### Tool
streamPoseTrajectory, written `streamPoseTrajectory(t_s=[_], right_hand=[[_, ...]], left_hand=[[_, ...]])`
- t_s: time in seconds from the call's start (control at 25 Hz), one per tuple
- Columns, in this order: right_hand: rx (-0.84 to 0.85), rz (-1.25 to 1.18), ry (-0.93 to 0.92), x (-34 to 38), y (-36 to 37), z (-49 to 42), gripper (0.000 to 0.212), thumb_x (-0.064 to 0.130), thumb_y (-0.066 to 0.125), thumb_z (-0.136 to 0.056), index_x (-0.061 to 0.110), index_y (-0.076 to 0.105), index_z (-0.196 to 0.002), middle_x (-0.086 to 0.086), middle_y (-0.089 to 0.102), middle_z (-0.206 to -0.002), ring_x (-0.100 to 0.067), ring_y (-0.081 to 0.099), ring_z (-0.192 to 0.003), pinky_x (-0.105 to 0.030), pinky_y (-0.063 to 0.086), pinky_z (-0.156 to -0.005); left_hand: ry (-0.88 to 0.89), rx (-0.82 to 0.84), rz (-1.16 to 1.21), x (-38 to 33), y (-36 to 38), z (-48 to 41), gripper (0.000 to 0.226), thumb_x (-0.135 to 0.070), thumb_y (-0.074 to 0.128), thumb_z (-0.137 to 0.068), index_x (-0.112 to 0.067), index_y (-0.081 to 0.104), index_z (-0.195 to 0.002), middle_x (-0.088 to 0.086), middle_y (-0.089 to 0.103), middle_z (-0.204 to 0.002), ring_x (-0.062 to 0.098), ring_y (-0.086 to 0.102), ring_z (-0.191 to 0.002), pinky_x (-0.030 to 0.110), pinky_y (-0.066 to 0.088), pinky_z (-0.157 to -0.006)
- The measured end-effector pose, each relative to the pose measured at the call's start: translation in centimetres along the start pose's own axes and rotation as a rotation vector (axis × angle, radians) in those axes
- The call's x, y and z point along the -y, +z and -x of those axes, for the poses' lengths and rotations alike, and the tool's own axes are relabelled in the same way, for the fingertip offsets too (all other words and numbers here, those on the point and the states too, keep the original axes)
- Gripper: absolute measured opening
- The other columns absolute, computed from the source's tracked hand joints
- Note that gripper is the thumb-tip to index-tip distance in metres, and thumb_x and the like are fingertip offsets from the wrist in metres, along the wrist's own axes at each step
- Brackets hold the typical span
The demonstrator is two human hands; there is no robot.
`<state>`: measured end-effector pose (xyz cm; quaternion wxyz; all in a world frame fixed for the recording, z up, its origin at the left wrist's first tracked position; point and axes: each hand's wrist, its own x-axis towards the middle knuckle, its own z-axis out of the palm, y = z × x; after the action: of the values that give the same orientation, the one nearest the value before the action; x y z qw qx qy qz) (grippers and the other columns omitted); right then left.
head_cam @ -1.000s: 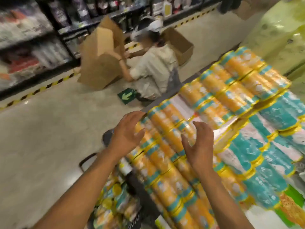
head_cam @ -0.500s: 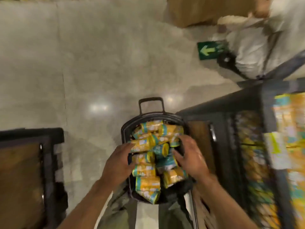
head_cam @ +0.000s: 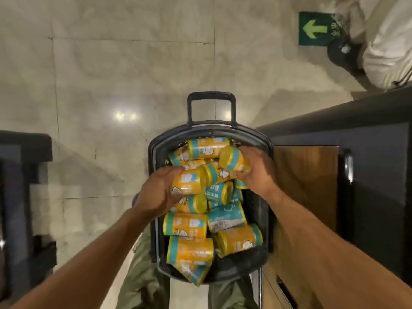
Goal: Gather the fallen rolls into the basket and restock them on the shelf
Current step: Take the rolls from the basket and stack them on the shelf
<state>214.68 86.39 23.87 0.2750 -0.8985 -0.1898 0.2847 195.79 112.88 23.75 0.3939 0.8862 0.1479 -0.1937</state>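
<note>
Looking straight down, I see the black basket [head_cam: 153,152] in front of my legs, heaped with orange-and-teal rolls [head_cam: 187,226] lying in a loose jumble. My left hand [head_cam: 156,195], at about nine o'clock of the heap, curls round one orange roll [head_cam: 189,182], whose yellow end points towards three o'clock. My right hand [head_cam: 258,172], at about two o'clock of the heap, grips a second roll [head_cam: 233,159] with its round yellow end turned towards ten o'clock. Both held rolls are just over the pile and near each other; whether they touch the rolls beneath I cannot tell. The basket's pull handle [head_cam: 211,103] sticks out at twelve o'clock over the pale tiled floor [head_cam: 111,74]. Just beside the basket at three o'clock is a dark shelf unit [head_cam: 356,134] with a wooden panel [head_cam: 307,181]. Another dark unit [head_cam: 24,152] stands well apart at nine o'clock. At one o'clock a green arrow marker [head_cam: 314,29] lies on the floor beside a person in pale clothes [head_cam: 388,41], seen only in part. My olive trousers [head_cam: 142,275] show at six o'clock.
</note>
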Motion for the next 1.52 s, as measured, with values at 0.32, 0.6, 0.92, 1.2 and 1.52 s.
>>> streamPoseTrajectory(t_s=[0.32,0.6,0.92,1.2,1.52], right_hand=[[-0.272,-0.286,0.215,17.4,-13.1,17.1,0.069,0.053,0.084,-0.073,0.039,0.058,-0.136,0.019,0.063,-0.12,-0.007,0.061,-0.113,-0.025,0.05,-0.099],[-0.655,-0.41,0.273,23.4,-30.8,31.9,0.072,0.051,0.087,-0.067,0.06,0.051,-0.129,0.029,0.06,-0.122,0.006,0.059,-0.113,-0.023,0.049,-0.092],[-1.048,-0.321,0.511,6.4,-49.0,39.2,0.066,0.037,0.092,-0.071,0.022,0.062,-0.128,0.001,0.068,-0.119,-0.024,0.062,-0.11,-0.038,0.05,-0.093],[-0.935,-0.141,0.625,-6.3,-53.9,33.9,0.073,0.045,0.086,-0.073,0.021,0.061,-0.137,-0.005,0.066,-0.125,-0.03,0.055,-0.12,-0.041,0.047,-0.097],[-0.984,0.19,0.7,-8.9,-50.4,31.7,0.071,0.052,0.074,-0.082,0.023,0.053,-0.143,-0.008,0.054,-0.134,-0.032,0.048,-0.123,-0.046,0.039,-0.098]], left_hand=[[-0.139,-0.007,0.135,-16.9,-15.4,9.8,0.086,-0.036,0.096,-0.058,-0.039,0.051,-0.131,-0.003,0.062,-0.119,0.02,0.063,-0.105,0.038,0.054,-0.088],[0.26,0.036,0.016,-40.6,-27.6,12.3,0.084,-0.047,0.091,-0.049,-0.042,0.055,-0.124,-0.013,0.062,-0.108,0.01,0.062,-0.1,0.027,0.052,-0.086],[0.905,0.141,-0.195,-71.4,-18.8,2.1,0.074,-0.045,0.082,-0.06,-0.019,0.064,-0.128,0.0,0.064,-0.123,0.023,0.055,-0.115,0.042,0.044,-0.1],[1.155,0.263,-0.472,-85.0,-5.2,-11.0,0.058,-0.028,0.072,-0.072,-0.013,0.064,-0.128,0.008,0.067,-0.124,0.032,0.059,-0.115,0.047,0.041,-0.103],[1.185,0.308,-0.705,-84.1,1.2,-16.1,0.073,-0.017,0.087,-0.07,-0.014,0.061,-0.137,0.015,0.054,-0.134,0.039,0.048,-0.123,0.052,0.044,-0.098]])
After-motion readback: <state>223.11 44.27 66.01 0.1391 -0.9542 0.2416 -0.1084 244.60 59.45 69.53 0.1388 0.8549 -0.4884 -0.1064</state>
